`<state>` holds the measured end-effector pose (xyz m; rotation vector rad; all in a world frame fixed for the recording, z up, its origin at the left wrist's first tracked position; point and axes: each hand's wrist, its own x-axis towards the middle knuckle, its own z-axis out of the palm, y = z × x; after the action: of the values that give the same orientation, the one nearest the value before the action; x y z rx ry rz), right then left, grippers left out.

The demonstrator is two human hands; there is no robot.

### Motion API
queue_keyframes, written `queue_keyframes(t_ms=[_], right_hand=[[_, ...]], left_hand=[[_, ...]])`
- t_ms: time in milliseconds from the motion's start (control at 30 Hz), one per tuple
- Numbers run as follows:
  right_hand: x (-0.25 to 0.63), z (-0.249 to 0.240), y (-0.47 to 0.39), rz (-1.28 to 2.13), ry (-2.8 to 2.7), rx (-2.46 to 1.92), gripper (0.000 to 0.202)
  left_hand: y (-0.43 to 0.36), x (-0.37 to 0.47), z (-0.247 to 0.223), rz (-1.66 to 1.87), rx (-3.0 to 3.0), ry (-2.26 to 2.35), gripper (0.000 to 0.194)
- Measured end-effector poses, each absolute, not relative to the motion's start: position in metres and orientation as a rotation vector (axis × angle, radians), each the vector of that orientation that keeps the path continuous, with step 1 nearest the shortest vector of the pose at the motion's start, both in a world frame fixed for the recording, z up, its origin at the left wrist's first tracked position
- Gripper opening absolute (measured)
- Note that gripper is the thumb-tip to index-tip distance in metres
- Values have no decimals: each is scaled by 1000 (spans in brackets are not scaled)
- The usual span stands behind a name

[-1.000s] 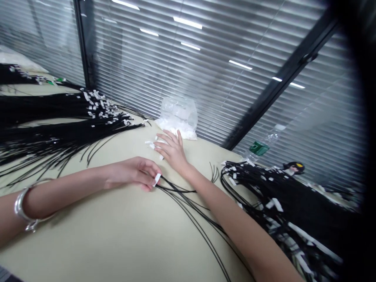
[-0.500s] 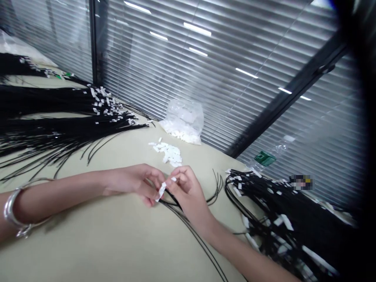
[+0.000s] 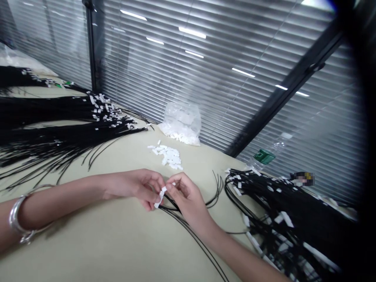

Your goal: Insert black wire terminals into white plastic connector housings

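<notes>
Cables [image 3: 185, 224] run toward the wearer from the white connector [image 3: 158, 203] pinched in the left hand [image 3: 142, 187], while the right hand [image 3: 188, 197] pinches a small white piece [image 3: 173, 183] just beyond it, which a loosened grip could drop.

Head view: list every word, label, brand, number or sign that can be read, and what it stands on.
No text can be read.
Green label on the bottle: any print is too blurred to read.
White pieces on the table: no marks can be made out.

Bag [image 3: 182, 119] behind small pieces [image 3: 169, 155] on table [image 3: 102, 243]; cable bundles [image 3: 44, 109] left, right.
</notes>
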<state>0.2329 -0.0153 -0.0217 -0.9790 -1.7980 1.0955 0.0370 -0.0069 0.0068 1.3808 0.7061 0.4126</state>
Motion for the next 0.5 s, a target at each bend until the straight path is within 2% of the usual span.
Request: queue_keyframes(t_ms=[200,500], right_hand=[[233,-19,-18,1071,-1862,-936,24],[230,-17,-27,974,-1968,-994,12]], left_hand=[[-7,37,9,415,1394,712,18],[-5,37,5,421,1436,693,20]])
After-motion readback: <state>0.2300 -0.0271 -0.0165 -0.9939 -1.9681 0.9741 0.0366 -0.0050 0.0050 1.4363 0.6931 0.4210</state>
